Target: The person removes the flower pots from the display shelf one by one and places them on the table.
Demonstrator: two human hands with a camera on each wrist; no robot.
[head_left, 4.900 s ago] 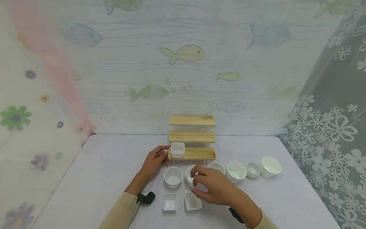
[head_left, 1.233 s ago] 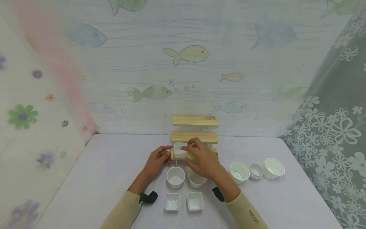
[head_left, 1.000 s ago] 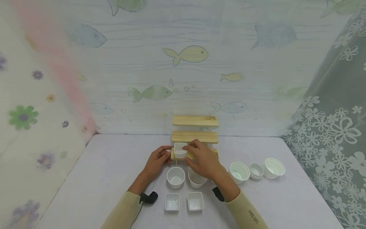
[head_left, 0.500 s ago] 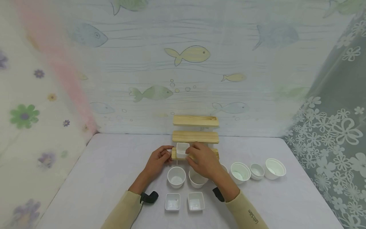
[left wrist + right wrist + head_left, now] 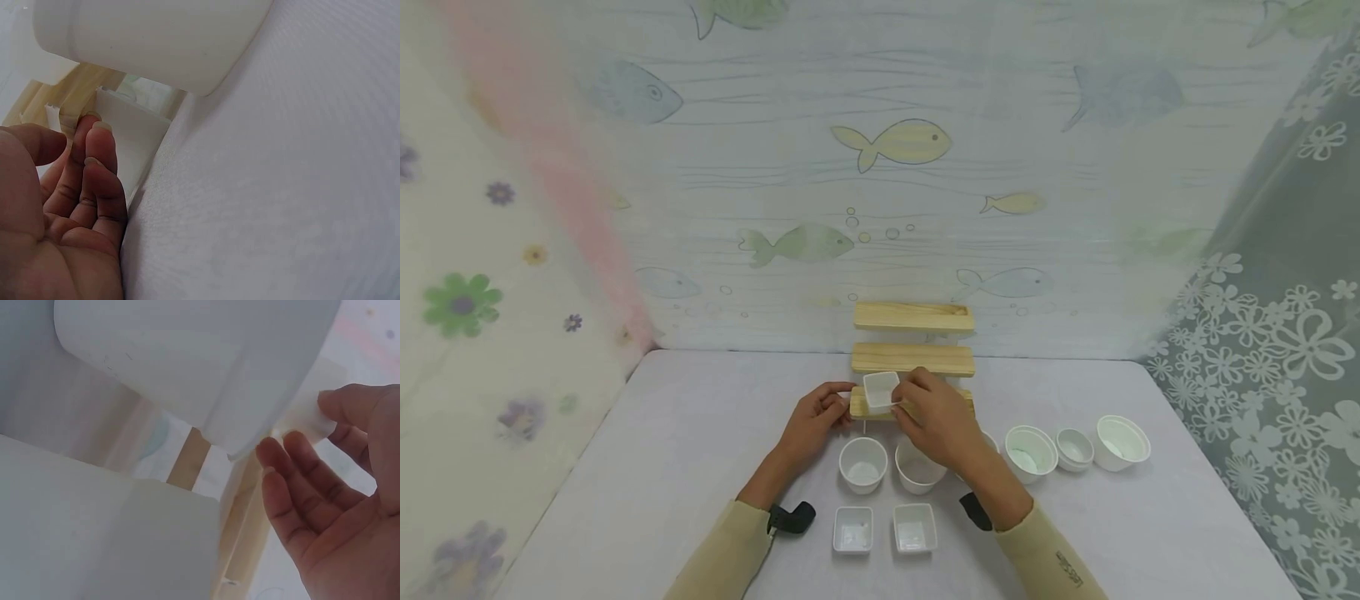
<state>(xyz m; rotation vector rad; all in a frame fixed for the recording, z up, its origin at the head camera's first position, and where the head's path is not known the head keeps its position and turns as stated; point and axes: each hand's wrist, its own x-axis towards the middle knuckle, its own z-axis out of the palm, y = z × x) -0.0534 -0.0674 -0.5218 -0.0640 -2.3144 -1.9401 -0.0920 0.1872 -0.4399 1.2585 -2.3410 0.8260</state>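
A small white square bowl point(image 5: 881, 392) is at the left part of the lowest wooden step of a tiered shelf point(image 5: 913, 359). My right hand point(image 5: 937, 423) pinches its right side between thumb and fingers, and it sits slightly tilted; whether its base touches the step I cannot tell. In the right wrist view the thumb lies against that bowl point(image 5: 306, 409). At the left end of the same step, my left hand point(image 5: 811, 427) grips the board's end. The left wrist view has curled fingers close about the wooden end point(image 5: 74, 103).
White round bowls stand in a row before the shelf: one at the left point(image 5: 862, 465), one partly behind my right hand point(image 5: 917, 468), and several to the right point(image 5: 1030, 454). Nearer me are two square bowls point(image 5: 853, 531), point(image 5: 914, 528). A patterned cloth wall point(image 5: 760, 183) rises behind.
My right hand has come from above the front bowls to the square bowl on the lowest step. Lately that bowl has shifted slightly right and tilted. My left hand keeps its place.
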